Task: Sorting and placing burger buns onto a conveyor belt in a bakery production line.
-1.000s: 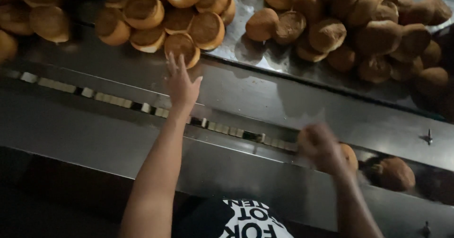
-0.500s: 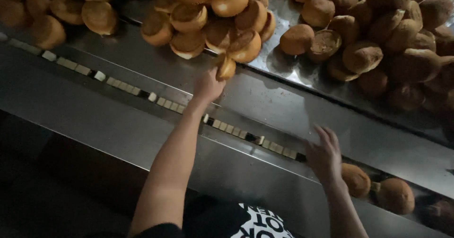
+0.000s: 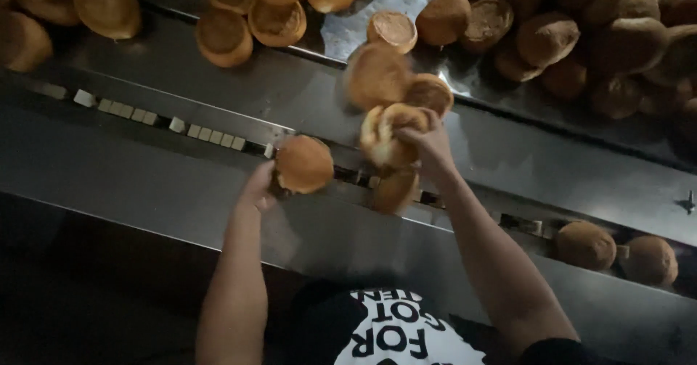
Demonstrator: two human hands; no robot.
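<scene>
Both hands have come in from the pile: left hand grips one bun, right hand several buns.

brushed steel counter, matt crusty buns

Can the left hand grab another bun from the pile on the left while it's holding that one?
Probably not yet. The left hand is already gripping a bun, and the left pile lies apart, higher up; only bare metal lies between.
</scene>
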